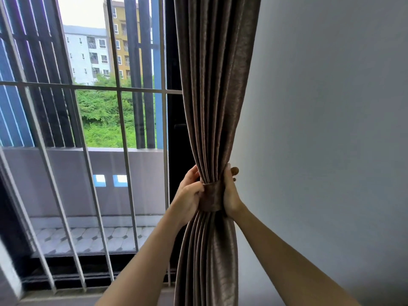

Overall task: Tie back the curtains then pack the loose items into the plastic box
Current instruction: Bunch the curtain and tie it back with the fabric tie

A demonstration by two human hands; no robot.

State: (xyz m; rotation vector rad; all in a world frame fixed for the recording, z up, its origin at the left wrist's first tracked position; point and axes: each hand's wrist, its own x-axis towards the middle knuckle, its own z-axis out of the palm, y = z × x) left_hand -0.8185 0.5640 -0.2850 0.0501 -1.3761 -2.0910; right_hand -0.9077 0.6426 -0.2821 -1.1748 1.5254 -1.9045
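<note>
A brown pleated curtain (214, 89) hangs gathered into a tight bundle beside the white wall. A matching brown tieback band (211, 198) wraps around its narrowest part. My left hand (190, 195) grips the band and the folds from the left side. My right hand (230, 195) clasps the bundle from the right, fingers curled behind the fabric, near a small brown wall hook (235, 171). How the band's ends sit behind the curtain is hidden.
A white wall (331, 129) fills the right. Left of the curtain is a glass door with grey metal bars (123, 129), a tiled balcony and buildings and trees beyond. No plastic box or loose items show.
</note>
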